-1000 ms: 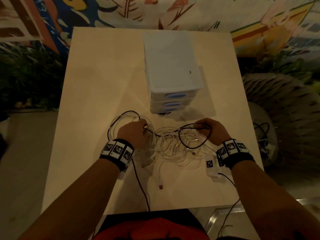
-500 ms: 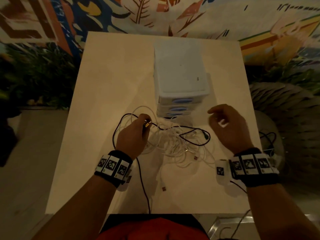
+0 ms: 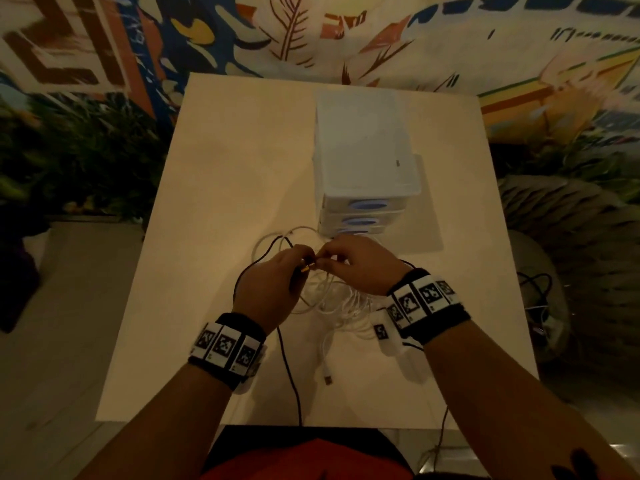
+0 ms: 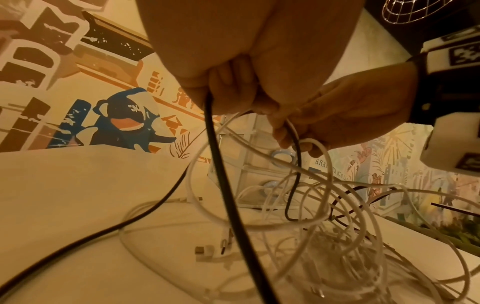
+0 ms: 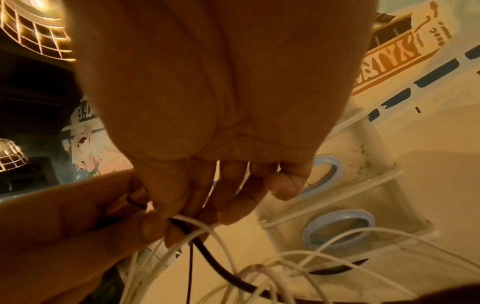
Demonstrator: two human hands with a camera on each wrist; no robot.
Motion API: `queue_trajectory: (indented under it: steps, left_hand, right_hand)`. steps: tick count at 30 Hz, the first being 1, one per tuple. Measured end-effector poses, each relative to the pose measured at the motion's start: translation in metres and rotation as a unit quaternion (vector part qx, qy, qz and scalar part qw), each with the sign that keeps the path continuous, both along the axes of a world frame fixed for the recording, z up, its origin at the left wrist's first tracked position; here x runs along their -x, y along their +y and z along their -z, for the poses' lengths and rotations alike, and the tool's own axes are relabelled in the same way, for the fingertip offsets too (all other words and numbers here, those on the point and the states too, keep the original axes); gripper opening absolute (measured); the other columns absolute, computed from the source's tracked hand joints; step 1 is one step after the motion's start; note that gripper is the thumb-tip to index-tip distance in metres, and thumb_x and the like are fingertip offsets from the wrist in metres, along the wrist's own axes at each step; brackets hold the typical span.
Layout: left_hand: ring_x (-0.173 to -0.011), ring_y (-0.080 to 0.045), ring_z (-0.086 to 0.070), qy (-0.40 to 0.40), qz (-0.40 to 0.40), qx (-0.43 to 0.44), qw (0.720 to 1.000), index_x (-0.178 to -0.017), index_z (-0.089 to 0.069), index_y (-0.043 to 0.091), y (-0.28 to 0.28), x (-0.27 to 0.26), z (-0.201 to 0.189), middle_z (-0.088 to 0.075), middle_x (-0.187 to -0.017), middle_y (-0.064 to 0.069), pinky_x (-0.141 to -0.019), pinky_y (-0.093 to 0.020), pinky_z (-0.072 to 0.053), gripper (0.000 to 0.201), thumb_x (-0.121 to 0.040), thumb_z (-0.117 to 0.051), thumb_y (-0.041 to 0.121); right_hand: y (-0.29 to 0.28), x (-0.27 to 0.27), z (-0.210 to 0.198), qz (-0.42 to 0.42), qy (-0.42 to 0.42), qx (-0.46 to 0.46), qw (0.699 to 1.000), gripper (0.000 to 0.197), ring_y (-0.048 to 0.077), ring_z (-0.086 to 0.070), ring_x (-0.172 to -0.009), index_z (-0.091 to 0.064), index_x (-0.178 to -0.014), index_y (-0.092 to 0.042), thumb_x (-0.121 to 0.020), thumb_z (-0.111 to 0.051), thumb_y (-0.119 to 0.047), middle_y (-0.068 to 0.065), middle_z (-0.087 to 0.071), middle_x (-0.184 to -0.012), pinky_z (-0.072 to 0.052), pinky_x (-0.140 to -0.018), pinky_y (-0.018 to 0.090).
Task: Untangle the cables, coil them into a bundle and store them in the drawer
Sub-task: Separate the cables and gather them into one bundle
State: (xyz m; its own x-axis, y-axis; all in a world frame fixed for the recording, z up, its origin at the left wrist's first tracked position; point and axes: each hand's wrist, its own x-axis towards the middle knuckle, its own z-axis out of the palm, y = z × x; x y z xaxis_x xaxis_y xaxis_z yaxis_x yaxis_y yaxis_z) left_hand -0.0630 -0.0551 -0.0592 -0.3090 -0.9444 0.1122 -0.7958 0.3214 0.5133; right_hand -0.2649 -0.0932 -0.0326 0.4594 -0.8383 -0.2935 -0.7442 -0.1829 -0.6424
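A tangle of white cables point(image 3: 332, 303) and one black cable point(image 3: 289, 372) lies on the pale table point(image 3: 225, 202), just in front of a white three-drawer unit point(image 3: 363, 161) whose drawers are closed. My left hand point(image 3: 277, 282) grips the black cable near its gold plug point(image 3: 307, 266). My right hand point(image 3: 353, 265) meets it fingertip to fingertip and pinches the black cable point(image 5: 207, 259) together with a white strand point(image 5: 200, 226). In the left wrist view the black cable point(image 4: 221, 185) hangs from my curled fingers over the white loops point(image 4: 324, 236).
A white USB end point(image 3: 327, 377) lies loose toward the table's front edge. The black cable runs off the front edge. A round woven seat point(image 3: 571, 237) and floor cables point(image 3: 536, 292) are on the right; plants point(image 3: 69, 161) on the left.
My right hand, raised and holding nothing half a second ago, has come left and down to the plug and taken hold of the cable. The left hand kept its grip.
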Motion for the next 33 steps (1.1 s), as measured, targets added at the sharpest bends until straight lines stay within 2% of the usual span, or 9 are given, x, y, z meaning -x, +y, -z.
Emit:
queue_trajectory:
  steps: [5, 8, 10, 15, 17, 20, 25, 29, 33]
  left_hand:
    - [-0.049, -0.009, -0.053, 0.101, -0.065, 0.003, 0.993, -0.129, -0.044, 0.031, 0.003, -0.005, -0.015, -0.053, -0.059, 0.005, -0.045, -0.018, -0.039, 0.036, -0.097, -0.061, 0.025]
    - [-0.048, -0.011, -0.049, 0.221, -0.191, 0.003, 0.956, -0.125, -0.05, 0.02, -0.009, -0.017, -0.017, -0.048, -0.056, 0.004, -0.045, -0.023, -0.036, 0.024, -0.102, -0.053, 0.015]
    - [-0.05, -0.008, -0.048, 0.223, -0.233, -0.026, 0.946, -0.124, -0.055, 0.02, -0.018, -0.026, -0.016, -0.046, -0.056, 0.004, -0.048, -0.021, -0.036, 0.022, -0.103, -0.051, 0.015]
    - [-0.05, -0.006, -0.048, 0.109, -0.074, -0.153, 0.979, -0.112, -0.068, 0.036, -0.03, -0.03, -0.018, -0.057, -0.061, 0.006, -0.053, -0.024, -0.039, 0.021, -0.102, -0.054, 0.024]
    - [-0.056, -0.005, -0.053, 0.08, -0.019, -0.179, 0.98, -0.102, -0.07, 0.037, -0.029, -0.027, -0.025, -0.066, -0.07, 0.005, -0.057, -0.027, -0.042, 0.016, -0.101, -0.055, 0.03]
    - [-0.049, -0.007, -0.048, 0.099, 0.021, -0.181, 0.978, -0.09, -0.069, 0.031, -0.024, -0.027, -0.036, -0.063, -0.062, 0.0, -0.053, -0.023, -0.037, 0.013, -0.099, -0.06, 0.028]
    - [-0.05, -0.01, -0.042, 0.115, 0.063, -0.165, 0.977, -0.083, -0.061, 0.028, -0.016, -0.03, -0.042, -0.051, -0.056, 0.006, -0.056, -0.029, -0.038, 0.019, -0.092, -0.068, 0.043]
    - [-0.055, -0.018, -0.047, 0.079, 0.088, -0.128, 0.985, -0.078, -0.056, 0.027, -0.012, -0.025, -0.044, -0.053, -0.062, -0.002, -0.055, -0.034, -0.042, 0.039, -0.085, -0.064, 0.065]
    - [-0.051, -0.015, -0.044, 0.078, 0.047, -0.076, 0.993, -0.074, -0.056, 0.027, -0.013, -0.026, -0.047, -0.051, -0.058, 0.0, -0.052, -0.029, -0.037, 0.043, -0.09, -0.056, 0.067]
  right_hand:
    - [0.01, 0.009, 0.01, 0.015, -0.035, 0.074, 0.997, 0.018, 0.016, -0.059, -0.088, -0.075, -0.105, -0.023, -0.098, -0.064, -0.036, -0.001, -0.064, -0.094, -0.047, -0.082, 0.033]
    - [0.019, 0.014, 0.015, 0.021, -0.055, 0.104, 0.993, 0.017, 0.017, -0.059, -0.087, -0.077, -0.103, -0.023, -0.096, -0.066, -0.034, -0.001, -0.067, -0.094, -0.048, -0.081, 0.034]
    - [0.023, 0.017, 0.015, 0.015, -0.056, 0.13, 0.99, 0.016, 0.015, -0.058, -0.088, -0.078, -0.102, -0.022, -0.095, -0.068, -0.033, -0.002, -0.067, -0.093, -0.047, -0.079, 0.031]
    - [0.031, 0.022, 0.02, 0.007, -0.063, 0.151, 0.987, 0.021, 0.017, -0.061, -0.089, -0.08, -0.101, -0.022, -0.093, -0.067, -0.037, -0.002, -0.069, -0.095, -0.049, -0.078, 0.032]
    - [0.032, 0.024, 0.02, 0.011, -0.066, 0.15, 0.986, 0.022, 0.017, -0.062, -0.089, -0.08, -0.102, -0.022, -0.093, -0.066, -0.037, -0.002, -0.069, -0.095, -0.05, -0.078, 0.035]
    - [0.036, 0.03, 0.018, 0.02, -0.065, 0.125, 0.99, 0.017, 0.014, -0.062, -0.089, -0.078, -0.106, -0.025, -0.094, -0.068, -0.031, -0.004, -0.068, -0.098, -0.051, -0.081, 0.033]
    - [0.034, 0.038, 0.007, 0.192, -0.23, 0.069, 0.952, 0.045, 0.007, -0.061, -0.088, -0.052, -0.128, -0.028, -0.089, -0.061, -0.006, -0.009, -0.064, -0.113, -0.045, -0.074, 0.02]
    - [0.019, 0.017, -0.017, 0.121, -0.2, 0.094, 0.968, 0.031, 0.001, -0.054, -0.117, -0.053, -0.137, -0.036, -0.106, -0.047, -0.034, -0.012, -0.056, -0.134, -0.044, -0.097, 0.019]
    - [0.008, -0.002, -0.017, 0.033, -0.096, 0.041, 0.994, 0.037, 0.006, -0.066, -0.093, -0.068, -0.111, -0.029, -0.105, -0.038, -0.049, -0.011, -0.073, -0.1, -0.052, -0.085, 0.033]
